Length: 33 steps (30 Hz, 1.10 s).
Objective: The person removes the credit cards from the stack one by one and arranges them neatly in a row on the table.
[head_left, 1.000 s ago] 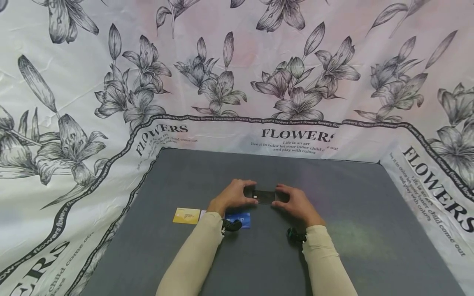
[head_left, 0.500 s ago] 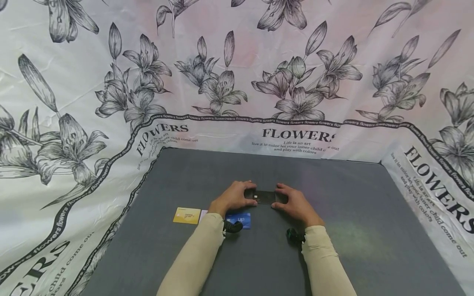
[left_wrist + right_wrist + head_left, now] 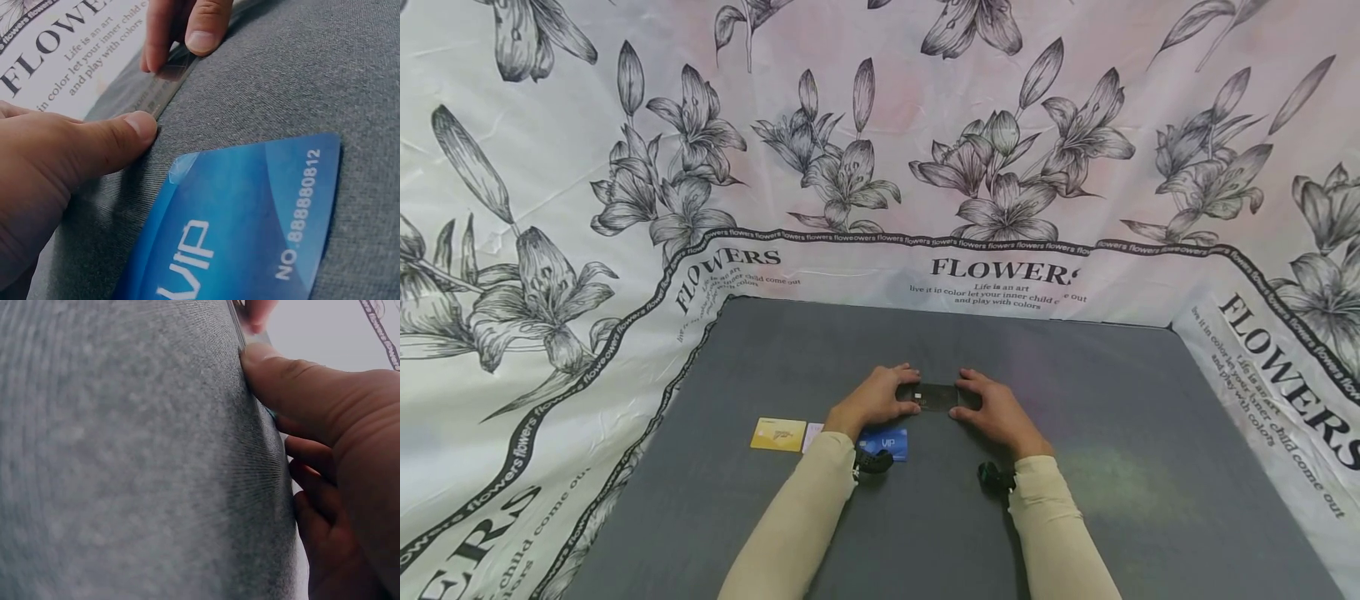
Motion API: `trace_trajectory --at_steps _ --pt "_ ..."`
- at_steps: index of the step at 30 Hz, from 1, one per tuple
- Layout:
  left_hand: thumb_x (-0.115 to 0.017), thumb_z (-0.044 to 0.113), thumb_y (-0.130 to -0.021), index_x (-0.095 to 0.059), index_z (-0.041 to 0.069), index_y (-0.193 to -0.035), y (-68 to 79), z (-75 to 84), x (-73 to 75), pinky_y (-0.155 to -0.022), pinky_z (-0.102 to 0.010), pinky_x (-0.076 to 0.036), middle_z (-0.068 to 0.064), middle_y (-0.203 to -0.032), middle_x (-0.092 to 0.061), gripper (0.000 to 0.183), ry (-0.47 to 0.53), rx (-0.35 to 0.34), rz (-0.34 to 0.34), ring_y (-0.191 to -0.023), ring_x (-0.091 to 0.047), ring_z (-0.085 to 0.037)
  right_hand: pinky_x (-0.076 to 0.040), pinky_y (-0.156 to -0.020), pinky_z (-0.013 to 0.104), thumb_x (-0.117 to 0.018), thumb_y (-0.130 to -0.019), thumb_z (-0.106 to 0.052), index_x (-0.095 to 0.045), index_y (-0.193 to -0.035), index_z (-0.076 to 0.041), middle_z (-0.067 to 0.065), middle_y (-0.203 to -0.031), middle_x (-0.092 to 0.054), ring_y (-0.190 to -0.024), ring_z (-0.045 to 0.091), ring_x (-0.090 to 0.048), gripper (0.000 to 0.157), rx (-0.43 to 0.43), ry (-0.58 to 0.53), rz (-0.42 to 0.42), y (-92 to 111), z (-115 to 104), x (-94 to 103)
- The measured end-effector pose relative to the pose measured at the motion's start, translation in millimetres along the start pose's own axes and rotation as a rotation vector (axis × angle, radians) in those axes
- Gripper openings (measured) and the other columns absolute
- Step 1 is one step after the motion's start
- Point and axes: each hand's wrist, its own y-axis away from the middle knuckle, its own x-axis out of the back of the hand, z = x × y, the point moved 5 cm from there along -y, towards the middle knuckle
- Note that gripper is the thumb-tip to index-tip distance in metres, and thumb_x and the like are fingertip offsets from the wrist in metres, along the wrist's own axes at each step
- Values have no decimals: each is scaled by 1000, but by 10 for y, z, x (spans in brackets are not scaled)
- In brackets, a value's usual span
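While the dark card [image 3: 936,398] is pinched at its ends by the left hand [image 3: 872,396] and right hand [image 3: 998,410], towards the far edge of the table [image 3: 827,346], it could be bowed by uneven squeezing, or the blue card [image 3: 891,442] nudged by the black wrist device [image 3: 874,461].

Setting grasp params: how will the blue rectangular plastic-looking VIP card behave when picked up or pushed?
Probably stiff: the VIP card lies flat, with straight edges. Likely light, being so thin. When pushed, it should slide rather than roll or tip, lying broad side down on the grey fabric surface.
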Motion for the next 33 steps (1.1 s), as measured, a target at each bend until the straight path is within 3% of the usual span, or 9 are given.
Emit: trace_trajectory --at_steps 13,33 --pt "-80 33 -103 -61 9 -157 23 -11 -25 -134 -56 -31 -11 -170 -51 62 -11 18 -47 -163 -40 -32 -40 -125 67 -84 -99 -24 -61 -152 2 23 -169 -48 -158 47 -42 64 -40 -23 -33 24 9 -29" --pt "-80 33 -103 -60 9 -157 20 -33 -16 -136 -57 -27 -10 -170 -50 63 7 13 -43 -165 -37 -30 -41 -124 67 -83 -99 -25 -64 -150 0 23 -168 -49 -157 47 -45 60 -32 14 -25 2 -2 -12"
